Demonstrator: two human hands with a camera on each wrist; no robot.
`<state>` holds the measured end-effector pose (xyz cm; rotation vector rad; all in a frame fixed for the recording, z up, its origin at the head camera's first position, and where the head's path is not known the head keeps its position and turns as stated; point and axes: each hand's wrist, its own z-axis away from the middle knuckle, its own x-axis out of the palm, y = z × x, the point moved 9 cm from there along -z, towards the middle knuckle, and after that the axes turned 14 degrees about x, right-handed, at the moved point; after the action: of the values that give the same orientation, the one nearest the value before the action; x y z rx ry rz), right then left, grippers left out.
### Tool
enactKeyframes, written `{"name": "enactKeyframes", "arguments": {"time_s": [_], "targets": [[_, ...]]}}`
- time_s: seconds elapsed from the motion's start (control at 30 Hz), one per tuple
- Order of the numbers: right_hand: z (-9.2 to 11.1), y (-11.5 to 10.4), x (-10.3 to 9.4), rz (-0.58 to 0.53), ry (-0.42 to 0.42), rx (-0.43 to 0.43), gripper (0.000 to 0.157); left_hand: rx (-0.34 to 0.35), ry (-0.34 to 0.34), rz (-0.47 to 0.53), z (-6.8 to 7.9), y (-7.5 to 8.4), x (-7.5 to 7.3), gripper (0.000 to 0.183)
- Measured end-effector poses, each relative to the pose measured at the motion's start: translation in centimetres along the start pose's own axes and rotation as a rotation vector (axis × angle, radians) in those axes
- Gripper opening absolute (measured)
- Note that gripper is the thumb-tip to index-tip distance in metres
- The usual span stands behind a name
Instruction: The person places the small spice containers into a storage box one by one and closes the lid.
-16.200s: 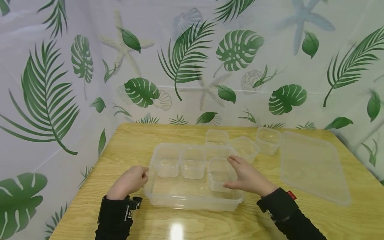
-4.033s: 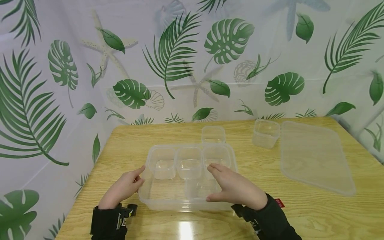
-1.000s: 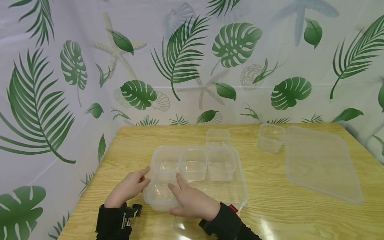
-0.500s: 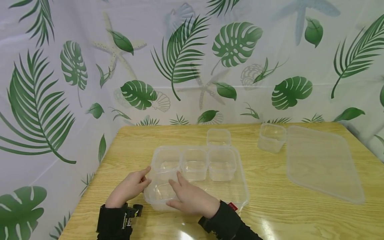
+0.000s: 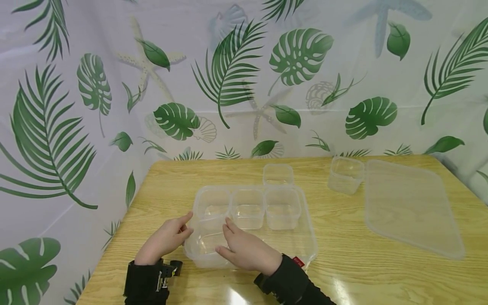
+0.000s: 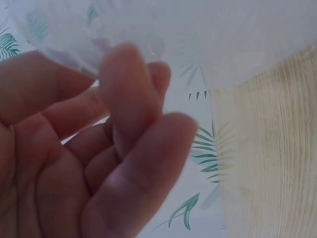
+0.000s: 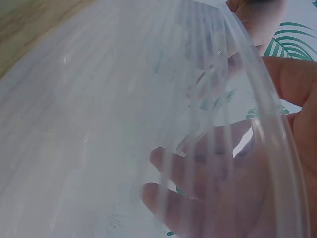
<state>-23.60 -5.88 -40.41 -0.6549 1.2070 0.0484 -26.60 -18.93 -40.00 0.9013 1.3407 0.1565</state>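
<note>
A large clear plastic box [image 5: 309, 231] stands on the wooden table. Along its back wall sit three small clear containers: left [image 5: 211, 203], middle [image 5: 248, 205] and right [image 5: 282, 207]. In its front left corner is another small container [image 5: 207, 243]. Over that one's right side my right hand [image 5: 249, 252] hovers with fingers extended and thumb apart; contact is hard to tell. The right wrist view shows its fingers loose behind the see-through rim [image 7: 270, 124]. At the big box's left edge, my left hand [image 5: 164, 239] touches the wall with index finger and thumb, the other fingers bent.
Behind the big box stands a small clear container [image 5: 278, 173]. Another small container [image 5: 345, 176] is at the back right, beside a large flat translucent lid [image 5: 413, 207]. A leaf-patterned sheet [image 5: 244, 84] hangs behind and left of the table [image 5: 381, 275].
Over the earlier frames, the right-hand container joined the back row and another came to the front left corner. In the last half second my right fingers drew closer together; the left hand stays.
</note>
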Motion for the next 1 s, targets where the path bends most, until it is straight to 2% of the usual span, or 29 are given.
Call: {"name": "enactKeyframes", "arguments": {"time_s": [0.37,0.7,1.0], "targets": [[0.0,0.0,0.1,0.009,0.011,-0.020,0.056,-0.006,-0.004,-0.001,0.0,0.0,0.0,0.048],[0.2,0.2,0.1,-0.009,-0.027,-0.007,0.063,-0.004,-0.006,0.004,-0.1,-0.2,0.2,0.048],[2.1,0.5,-2.1,-0.054,-0.034,-0.029,0.063,0.023,-0.019,0.019,0.0,0.1,0.0,0.048]]}}
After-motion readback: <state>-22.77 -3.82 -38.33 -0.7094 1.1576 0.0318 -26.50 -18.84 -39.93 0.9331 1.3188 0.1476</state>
